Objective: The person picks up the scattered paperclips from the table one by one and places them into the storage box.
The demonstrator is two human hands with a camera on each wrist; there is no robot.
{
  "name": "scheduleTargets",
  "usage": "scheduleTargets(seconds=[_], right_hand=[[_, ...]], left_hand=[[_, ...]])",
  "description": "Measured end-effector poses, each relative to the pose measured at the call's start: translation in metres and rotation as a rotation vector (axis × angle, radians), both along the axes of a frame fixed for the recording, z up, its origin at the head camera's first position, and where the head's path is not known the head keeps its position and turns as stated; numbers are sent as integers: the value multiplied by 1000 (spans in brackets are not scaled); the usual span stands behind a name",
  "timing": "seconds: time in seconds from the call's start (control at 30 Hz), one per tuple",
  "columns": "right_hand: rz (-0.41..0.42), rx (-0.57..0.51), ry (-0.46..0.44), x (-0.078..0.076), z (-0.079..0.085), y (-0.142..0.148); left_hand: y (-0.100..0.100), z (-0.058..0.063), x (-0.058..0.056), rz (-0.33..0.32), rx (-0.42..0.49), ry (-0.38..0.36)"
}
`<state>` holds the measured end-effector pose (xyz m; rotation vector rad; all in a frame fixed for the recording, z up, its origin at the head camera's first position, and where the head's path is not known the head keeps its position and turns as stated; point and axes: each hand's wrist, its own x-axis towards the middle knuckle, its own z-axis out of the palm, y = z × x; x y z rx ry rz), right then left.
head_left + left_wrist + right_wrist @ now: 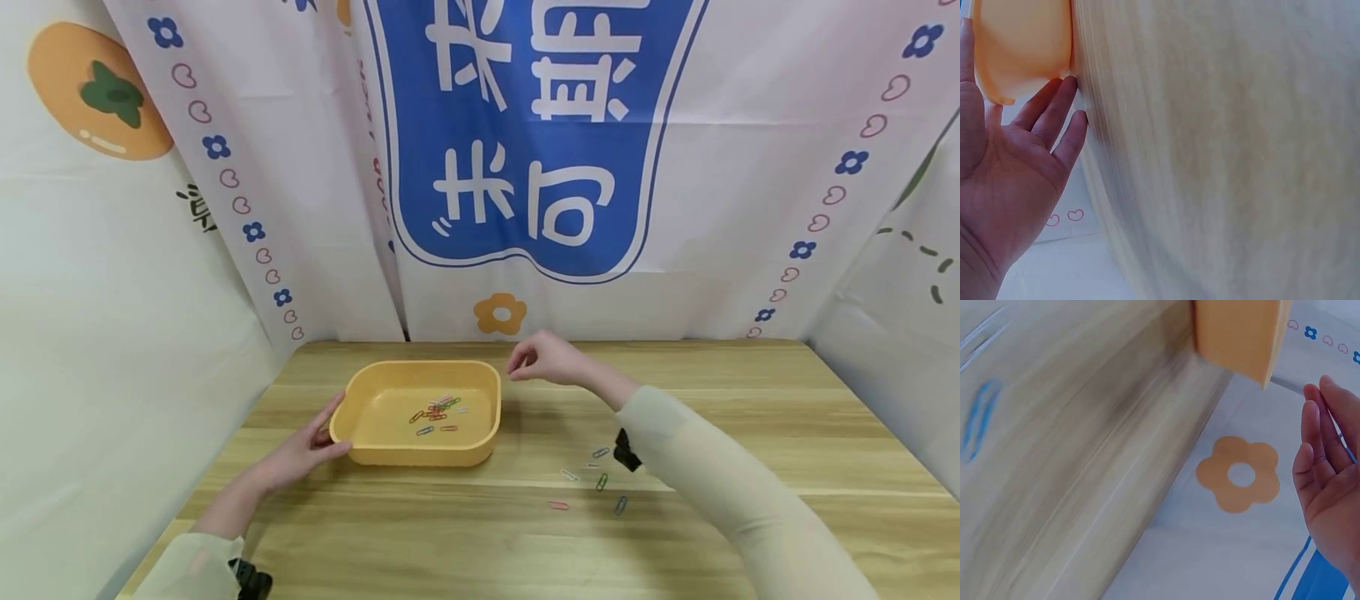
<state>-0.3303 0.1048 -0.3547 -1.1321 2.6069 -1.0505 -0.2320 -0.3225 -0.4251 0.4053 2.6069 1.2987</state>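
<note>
A yellow plastic tray (420,454) stands on the wooden table with several colored paper clips (437,410) lying inside. My left hand (306,450) touches its left end, thumb by the front corner and fingers along the side. In the left wrist view, the fingers of the left hand (1029,150) reach fairly straight to the tray's wall (1025,50). My right hand (551,360) is raised just beyond the tray's right rim, thumb and index tips close together. In the right wrist view, no item shows at the fingertips of the right hand (1332,450); whether they hide something is unclear.
Several loose paper clips lie on the table right of the tray, among them a green clip (602,482), a pink clip (558,505) and a blue clip (621,505). A printed cloth (337,208) hangs behind the table's back edge.
</note>
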Motion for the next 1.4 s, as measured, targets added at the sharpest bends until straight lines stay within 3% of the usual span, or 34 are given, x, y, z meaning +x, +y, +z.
scheduleTargets(seconds=[0.27,0.5,0.7,1.03,1.4], right_hand=[[53,104,5,27,-7,36],[59,96,2,44,-21,62],[57,69,18,51,-36,81],[55,104,-119,65,-55,94],[62,125,-149,76,-68,100]], left_hand=[[2,1,1,1,2,-4],[1,0,0,-4,12,-10],[1,0,0,-2,6,-11],[1,1,0,-5,26,-26],[1,1,1,-4,32,-23]])
